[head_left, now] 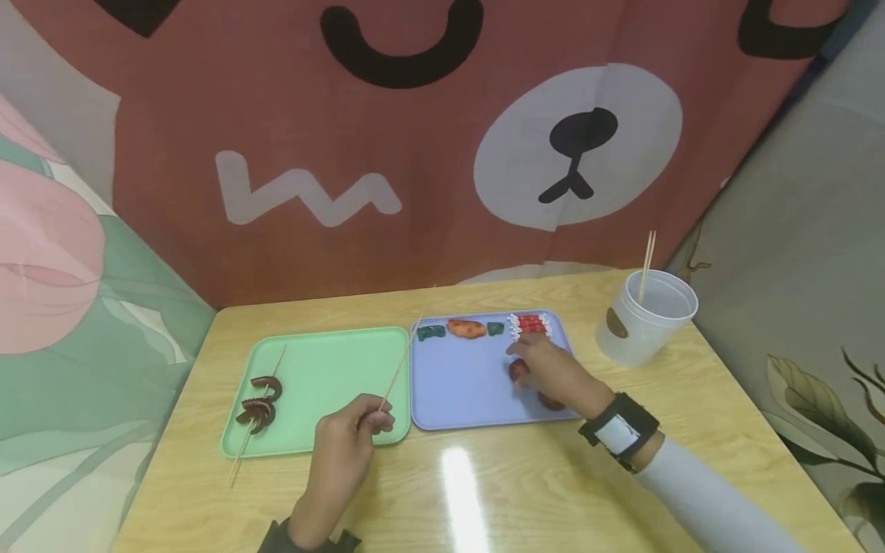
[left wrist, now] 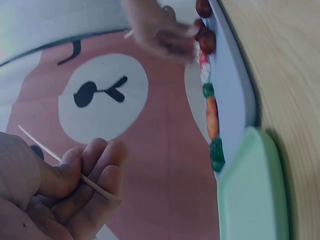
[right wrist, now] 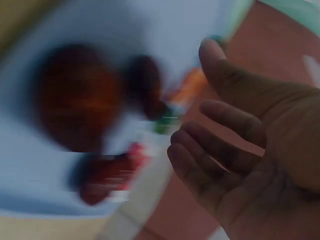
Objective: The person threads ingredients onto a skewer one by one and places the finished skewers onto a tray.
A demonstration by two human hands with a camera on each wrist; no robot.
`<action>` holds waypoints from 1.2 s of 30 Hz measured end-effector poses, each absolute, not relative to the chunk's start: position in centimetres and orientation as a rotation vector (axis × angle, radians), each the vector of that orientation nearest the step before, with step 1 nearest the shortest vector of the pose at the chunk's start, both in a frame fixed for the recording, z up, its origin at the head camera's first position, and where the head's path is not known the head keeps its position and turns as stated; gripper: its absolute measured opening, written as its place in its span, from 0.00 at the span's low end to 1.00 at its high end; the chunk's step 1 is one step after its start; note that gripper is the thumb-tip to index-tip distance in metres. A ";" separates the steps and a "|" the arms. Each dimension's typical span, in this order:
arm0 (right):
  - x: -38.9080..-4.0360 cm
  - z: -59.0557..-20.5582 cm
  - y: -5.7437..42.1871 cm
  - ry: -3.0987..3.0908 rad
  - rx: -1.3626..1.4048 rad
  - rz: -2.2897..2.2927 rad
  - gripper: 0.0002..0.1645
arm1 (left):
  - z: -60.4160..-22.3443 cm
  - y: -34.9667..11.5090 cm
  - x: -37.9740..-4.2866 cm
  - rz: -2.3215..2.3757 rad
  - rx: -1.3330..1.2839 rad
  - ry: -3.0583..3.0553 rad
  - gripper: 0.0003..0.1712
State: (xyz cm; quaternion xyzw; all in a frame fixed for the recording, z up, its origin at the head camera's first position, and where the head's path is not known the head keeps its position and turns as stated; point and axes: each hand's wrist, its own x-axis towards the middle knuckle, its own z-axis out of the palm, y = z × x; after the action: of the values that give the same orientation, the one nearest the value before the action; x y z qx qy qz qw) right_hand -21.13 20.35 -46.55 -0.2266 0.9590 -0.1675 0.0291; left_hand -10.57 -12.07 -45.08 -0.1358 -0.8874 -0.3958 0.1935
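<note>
Pinches a thin, bare skewer point(head_left: 403, 359) between thumb and fingers of the left hand point(head_left: 349, 434), slanting it upward in front of the meeting edges of both trays in the head view. Reaches with the right hand point(head_left: 553, 376) over the blue tray point(head_left: 459, 384), with fingers loosely extended and released, just beside round reddish-brown pieces point(head_left: 518, 372) (badly blurred in the right wrist view, yet visibly apart from the fingers). Shows, along that tray's far edge, green pieces point(head_left: 431, 332) with an orange piece point(head_left: 466, 329) between them, then red-and-white pieces point(head_left: 530, 324) near the far right corner. Includes, on the green tray point(head_left: 339, 376), a second skewer point(head_left: 245, 445) threaded through dark curled pieces point(head_left: 266, 384). Has, toward the right of the surface point(head_left: 553, 491), a whitish cup point(head_left: 646, 326) with upright skewers point(head_left: 647, 265) inside.
</note>
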 end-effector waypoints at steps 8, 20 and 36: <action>-21.7 -49.3 21.0 2.914 -0.701 -0.491 0.18 | -45.4 -13.5 -10.3 -1.107 -0.311 -2.542 0.05; -21.7 -42.7 20.0 2.300 -0.587 -1.870 0.32 | -47.0 -11.3 -10.2 -1.206 -0.365 -2.632 0.03; -19.4 -38.3 16.4 1.767 -0.840 -2.238 0.26 | -46.9 -10.3 -9.8 -1.041 -0.441 -2.562 0.05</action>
State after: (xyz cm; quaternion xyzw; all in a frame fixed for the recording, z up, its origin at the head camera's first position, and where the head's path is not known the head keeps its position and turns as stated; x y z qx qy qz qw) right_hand -19.40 16.43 -38.34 -0.2817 0.5923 -0.7502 0.0844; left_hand -9.84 -10.26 -46.94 -0.1552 -0.9016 -0.3664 0.1698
